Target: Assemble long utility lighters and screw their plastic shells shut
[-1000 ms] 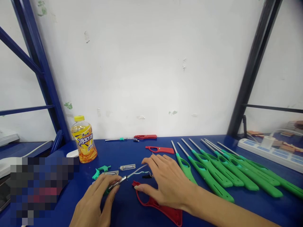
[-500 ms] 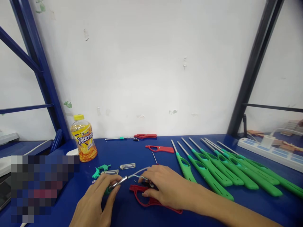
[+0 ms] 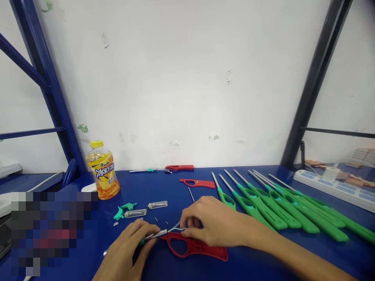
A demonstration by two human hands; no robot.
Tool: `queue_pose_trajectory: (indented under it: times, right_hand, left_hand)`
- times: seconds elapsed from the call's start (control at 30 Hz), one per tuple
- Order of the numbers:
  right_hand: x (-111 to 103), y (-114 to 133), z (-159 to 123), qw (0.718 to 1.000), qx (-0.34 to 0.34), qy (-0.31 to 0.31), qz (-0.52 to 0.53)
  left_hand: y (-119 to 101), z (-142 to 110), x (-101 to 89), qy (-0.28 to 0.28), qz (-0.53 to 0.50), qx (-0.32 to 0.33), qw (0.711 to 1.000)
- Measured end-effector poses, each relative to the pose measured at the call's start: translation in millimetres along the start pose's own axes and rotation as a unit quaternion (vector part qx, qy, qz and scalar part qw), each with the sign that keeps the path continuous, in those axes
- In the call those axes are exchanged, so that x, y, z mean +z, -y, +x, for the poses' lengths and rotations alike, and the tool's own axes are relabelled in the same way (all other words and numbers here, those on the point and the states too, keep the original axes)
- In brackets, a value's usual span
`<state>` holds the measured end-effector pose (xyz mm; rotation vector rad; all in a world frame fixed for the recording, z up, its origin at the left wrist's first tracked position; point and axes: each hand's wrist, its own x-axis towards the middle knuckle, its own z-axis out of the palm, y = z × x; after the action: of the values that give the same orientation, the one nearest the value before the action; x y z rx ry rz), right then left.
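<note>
A red lighter shell half [image 3: 195, 246] lies flat on the blue table [image 3: 164, 191] just in front of me. My left hand [image 3: 125, 253] is closed around a metal tube with a green collar [image 3: 154, 235], holding it low at the shell's left end. My right hand [image 3: 209, 224] pinches the thin wires [image 3: 175, 227] coming off that tube and presses them at the shell's top edge. The fingertips of both hands are close together above the shell.
Several assembled green lighters [image 3: 263, 210] lie in a row at right. Two more red shell pieces [image 3: 197, 183] [image 3: 179, 168], a green trigger part [image 3: 123, 210], two clear fuel tubes [image 3: 157, 204] and a yellow drink bottle [image 3: 102, 171] sit behind. A white power strip [image 3: 334, 185] lies far right.
My right hand went from lying spread over the red shell to pinching the wires at its top edge. The shell now lies flatter and more to the right; the tube has come down onto it.
</note>
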<state>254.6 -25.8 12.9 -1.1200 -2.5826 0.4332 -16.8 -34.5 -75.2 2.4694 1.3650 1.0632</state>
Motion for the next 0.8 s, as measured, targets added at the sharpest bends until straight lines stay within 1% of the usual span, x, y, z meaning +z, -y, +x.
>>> queue_pose_trajectory:
  times: [0.1, 0.2, 0.43, 0.53, 0.63, 0.7, 0.8]
  right_hand:
    - [0.3, 0.9, -0.7, 1.0, -0.001, 0.002, 0.015]
    - [1.6, -0.7, -0.9, 1.0, -0.009, 0.0, 0.017]
    - [5.0, -6.1, -0.5, 1.0, -0.014, 0.01, 0.007]
    - [7.2, -9.1, 0.0, 1.0, -0.022, 0.007, -0.001]
    - [8.5, -11.6, 0.5, 0.999, -0.034, 0.005, -0.011]
    - [8.2, -12.1, 0.7, 0.999, -0.034, 0.002, -0.018]
    - [6.4, -10.7, 0.9, 0.999, -0.024, 0.021, -0.005]
  left_hand:
    - [1.3, -0.4, 1.8, 0.015, -0.013, 0.007, 1.0]
    - [2.7, -0.5, 2.2, 0.012, -0.015, 0.01, 1.0]
    - [7.0, -0.1, 1.5, 0.025, 0.008, 0.051, 0.998]
    - [5.9, -0.7, 3.1, 0.009, 0.013, 0.058, 0.998]
    - [3.8, -1.3, 4.2, -0.02, 0.019, 0.049, 0.998]
    - [3.9, -1.6, 4.2, -0.021, 0.03, 0.052, 0.998]
    - [7.3, -2.2, 3.7, -0.024, 0.049, 0.055, 0.997]
